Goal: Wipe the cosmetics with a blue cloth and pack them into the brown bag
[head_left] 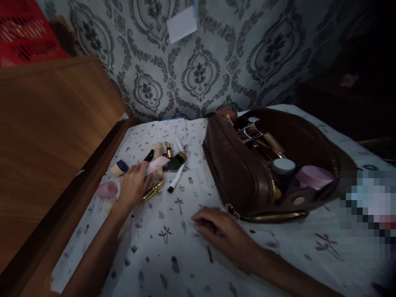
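Near the left edge of the printed cloth [154,264], the left hand [133,184]'s grip pinches a pale pink item [159,163] at the clustered cosmetics [174,164]. Beside the brown bag [230,161], toward the right edge, the right hand [221,229] curls; I cannot tell whether its grip is closed.

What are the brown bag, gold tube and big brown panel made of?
Brown bag: probably leather or imitation leather, smooth with a soft sheen. Gold tube: metal or metal-coated plastic, glossy, with bright highlights. Brown panel: wood or laminate, fairly matte, showing grain-like streaks.
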`<state>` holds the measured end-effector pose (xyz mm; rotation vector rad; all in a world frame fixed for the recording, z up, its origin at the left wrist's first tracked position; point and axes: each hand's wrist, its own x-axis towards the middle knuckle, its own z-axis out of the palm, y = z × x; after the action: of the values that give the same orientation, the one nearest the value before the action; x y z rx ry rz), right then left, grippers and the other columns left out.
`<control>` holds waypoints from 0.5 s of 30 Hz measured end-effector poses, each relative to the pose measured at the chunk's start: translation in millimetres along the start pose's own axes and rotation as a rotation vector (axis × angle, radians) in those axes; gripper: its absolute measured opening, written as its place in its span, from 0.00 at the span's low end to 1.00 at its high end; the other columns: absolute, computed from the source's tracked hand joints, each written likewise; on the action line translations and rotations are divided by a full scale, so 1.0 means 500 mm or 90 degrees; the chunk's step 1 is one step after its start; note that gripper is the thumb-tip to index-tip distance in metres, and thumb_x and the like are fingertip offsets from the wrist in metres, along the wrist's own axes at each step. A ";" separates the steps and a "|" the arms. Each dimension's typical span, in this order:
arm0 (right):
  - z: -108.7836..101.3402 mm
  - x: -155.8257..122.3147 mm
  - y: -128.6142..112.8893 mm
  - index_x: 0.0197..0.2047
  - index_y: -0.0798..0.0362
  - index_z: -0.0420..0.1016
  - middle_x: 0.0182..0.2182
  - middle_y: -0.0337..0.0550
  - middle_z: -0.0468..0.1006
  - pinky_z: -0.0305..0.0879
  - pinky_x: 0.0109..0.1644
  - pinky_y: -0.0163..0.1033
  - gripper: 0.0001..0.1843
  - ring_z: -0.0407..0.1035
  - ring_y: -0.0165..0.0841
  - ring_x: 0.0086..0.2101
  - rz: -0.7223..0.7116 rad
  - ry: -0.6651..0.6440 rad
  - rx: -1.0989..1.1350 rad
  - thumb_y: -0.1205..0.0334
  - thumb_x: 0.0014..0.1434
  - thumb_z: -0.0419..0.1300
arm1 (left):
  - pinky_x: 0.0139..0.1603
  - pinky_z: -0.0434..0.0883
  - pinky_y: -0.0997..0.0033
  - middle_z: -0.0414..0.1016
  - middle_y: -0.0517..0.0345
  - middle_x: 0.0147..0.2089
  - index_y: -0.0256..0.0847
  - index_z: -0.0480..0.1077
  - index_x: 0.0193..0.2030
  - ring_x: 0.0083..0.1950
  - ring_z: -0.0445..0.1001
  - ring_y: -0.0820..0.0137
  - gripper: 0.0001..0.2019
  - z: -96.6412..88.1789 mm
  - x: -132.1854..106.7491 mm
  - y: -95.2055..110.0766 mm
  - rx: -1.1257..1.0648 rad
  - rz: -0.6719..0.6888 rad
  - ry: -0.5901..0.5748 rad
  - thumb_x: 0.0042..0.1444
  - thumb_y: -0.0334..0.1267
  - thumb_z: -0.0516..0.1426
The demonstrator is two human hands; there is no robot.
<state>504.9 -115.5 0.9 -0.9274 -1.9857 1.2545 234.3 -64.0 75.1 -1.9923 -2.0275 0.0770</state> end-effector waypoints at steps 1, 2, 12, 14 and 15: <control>0.000 0.002 0.001 0.45 0.52 0.77 0.37 0.44 0.79 0.67 0.38 0.38 0.10 0.73 0.33 0.36 0.027 0.014 0.018 0.59 0.64 0.57 | 0.36 0.72 0.62 0.77 0.46 0.52 0.41 0.67 0.54 0.53 0.76 0.55 0.12 -0.006 -0.013 0.016 0.013 0.037 0.015 0.69 0.41 0.51; 0.002 0.004 0.002 0.51 0.51 0.75 0.41 0.46 0.78 0.68 0.37 0.38 0.15 0.73 0.34 0.37 0.057 0.027 0.048 0.56 0.63 0.57 | 0.33 0.71 0.63 0.77 0.48 0.50 0.42 0.68 0.53 0.52 0.76 0.55 0.11 -0.010 -0.027 0.031 0.025 0.066 0.029 0.68 0.40 0.52; 0.022 0.041 -0.003 0.44 0.53 0.70 0.37 0.44 0.78 0.71 0.34 0.38 0.26 0.76 0.35 0.34 0.231 0.145 0.475 0.38 0.56 0.64 | 0.39 0.75 0.65 0.78 0.50 0.46 0.39 0.70 0.52 0.47 0.76 0.60 0.09 0.016 -0.127 0.108 -0.161 0.368 0.184 0.66 0.34 0.56; 0.022 0.039 -0.002 0.44 0.52 0.72 0.36 0.44 0.79 0.72 0.36 0.39 0.24 0.75 0.34 0.33 0.240 0.157 0.484 0.40 0.55 0.65 | 0.41 0.75 0.67 0.79 0.53 0.45 0.40 0.70 0.50 0.45 0.78 0.63 0.08 0.010 -0.134 0.085 -0.320 0.363 0.162 0.67 0.38 0.55; 0.023 0.038 0.000 0.44 0.52 0.73 0.34 0.43 0.80 0.72 0.36 0.39 0.23 0.75 0.34 0.33 0.241 0.156 0.476 0.42 0.56 0.66 | 0.41 0.75 0.70 0.80 0.55 0.44 0.41 0.71 0.50 0.43 0.78 0.66 0.08 0.004 -0.134 0.071 -0.401 0.323 0.150 0.68 0.39 0.55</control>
<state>485.1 -105.8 -0.7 -1.0119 -1.0298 1.8043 268.1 -128.4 52.9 -2.6885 -1.4592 -0.7346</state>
